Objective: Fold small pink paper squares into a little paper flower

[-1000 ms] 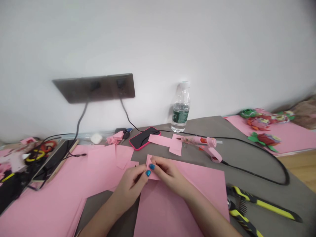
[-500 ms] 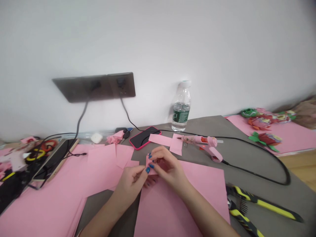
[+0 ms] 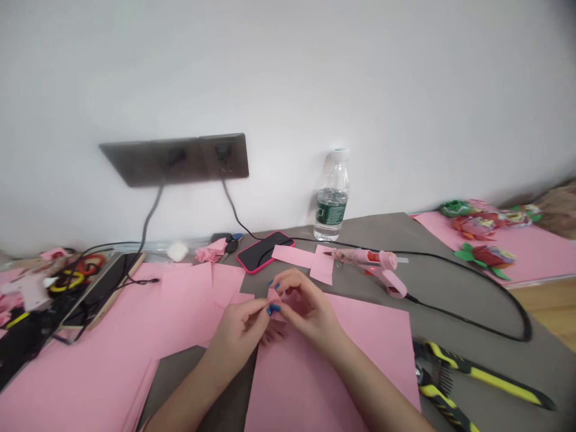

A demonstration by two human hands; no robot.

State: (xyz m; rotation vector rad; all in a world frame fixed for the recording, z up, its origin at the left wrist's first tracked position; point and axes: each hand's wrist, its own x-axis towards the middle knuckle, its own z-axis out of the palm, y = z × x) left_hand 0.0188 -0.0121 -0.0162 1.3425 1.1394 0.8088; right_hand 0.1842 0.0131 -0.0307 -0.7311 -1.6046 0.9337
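Between my two hands is a small pink paper piece, its upper edge folded and standing up. My left hand pinches its lower left part with thumb and forefinger. From the right, my right hand grips the same piece, thumb low and fingertips at its top edge. Both thumbs meet at the paper. Under the hands lies a large pink sheet. Just beyond them are small pink strips and a pink glue gun lying on its side.
A water bottle stands by the wall near a pink-edged phone. Yellow-black pliers lie right, paper flowers farther right. Pink sheets, another phone and cables are left. The glue gun's cord loops right.
The top of the small pink piece has folded over into a more pointed shape between my fingers. My right fingertips have shifted slightly, and both hands keep their hold.
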